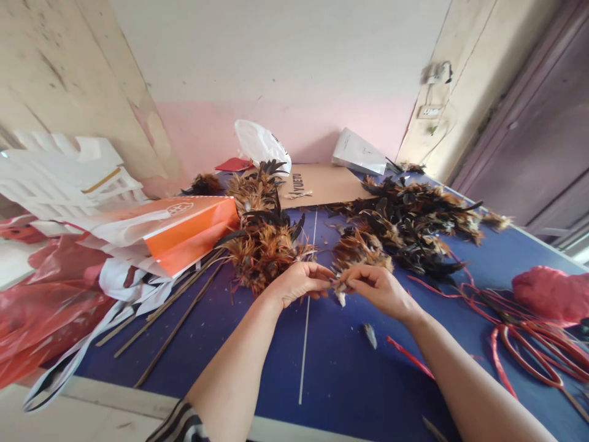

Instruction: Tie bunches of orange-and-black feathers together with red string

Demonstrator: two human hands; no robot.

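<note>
Over the middle of the blue table (257, 368), my left hand (304, 282) and my right hand (375, 288) meet almost fingertip to fingertip. Both pinch a small tuft of feathers (339, 297), whose pale fluffy end hangs below the fingers. Just beyond my right hand lies a brown feather bunch (361, 248). A fuller bunch of orange-brown and black feathers (264, 252) rests beyond my left hand. One loose grey feather (369, 336) lies nearer to me on the table. The fingers partly hide the tuft.
Dark feather piles (414, 215) spread at the right, near red cord (519, 344) and a pink bundle (550, 293). To the left are thin sticks (179, 328), an orange paper bag (193, 236) and a red plastic bag (50, 301). Flat cardboard (331, 184) lies at the back.
</note>
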